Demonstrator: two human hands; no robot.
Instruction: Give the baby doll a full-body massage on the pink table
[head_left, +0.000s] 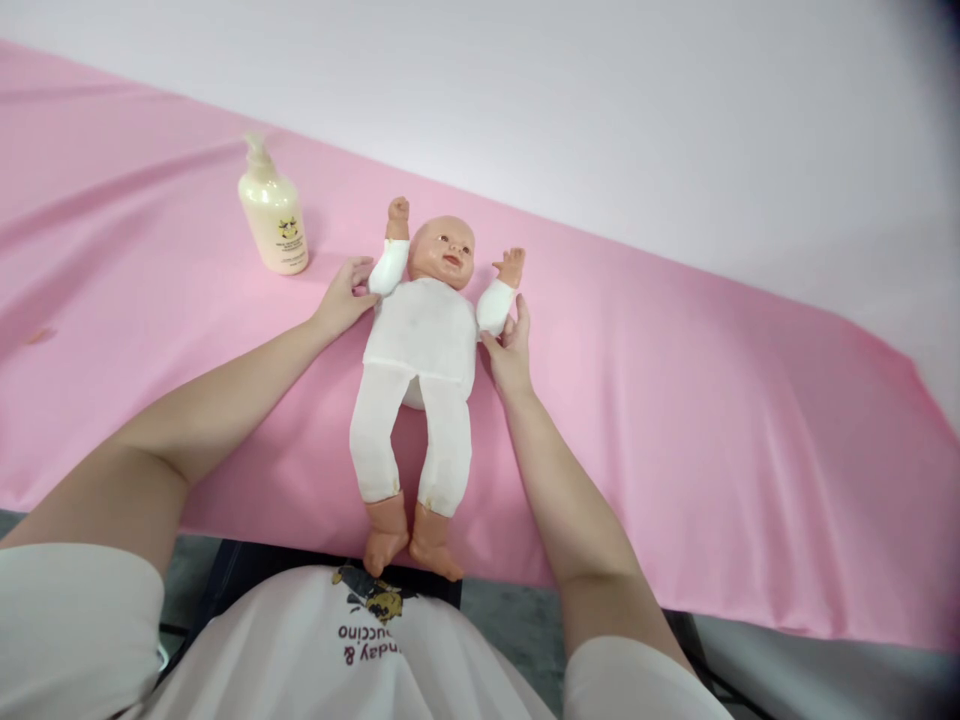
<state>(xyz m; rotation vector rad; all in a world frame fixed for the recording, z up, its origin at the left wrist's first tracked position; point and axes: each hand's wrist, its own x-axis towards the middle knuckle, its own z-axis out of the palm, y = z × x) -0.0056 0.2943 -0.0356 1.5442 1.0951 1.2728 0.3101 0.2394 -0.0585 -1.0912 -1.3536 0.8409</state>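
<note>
A baby doll [420, 325] with a white cloth body lies on its back on the pink cloth, head away from me and feet at the near edge. Both its arms are bent upward. My left hand [349, 297] touches the doll's upper arm on the left side, fingers apart and curved around the elbow. On the other side, my right hand [511, 350] is at the doll's other upper arm, thumb and fingers spread beneath the white sleeve part. Neither hand is closed round the doll.
A pump bottle [274, 215] of cream colour stands on the pink cloth [675, 400], beyond my left hand. A white wall [600, 120] rises behind the cloth's far edge. The cloth has folds at the right.
</note>
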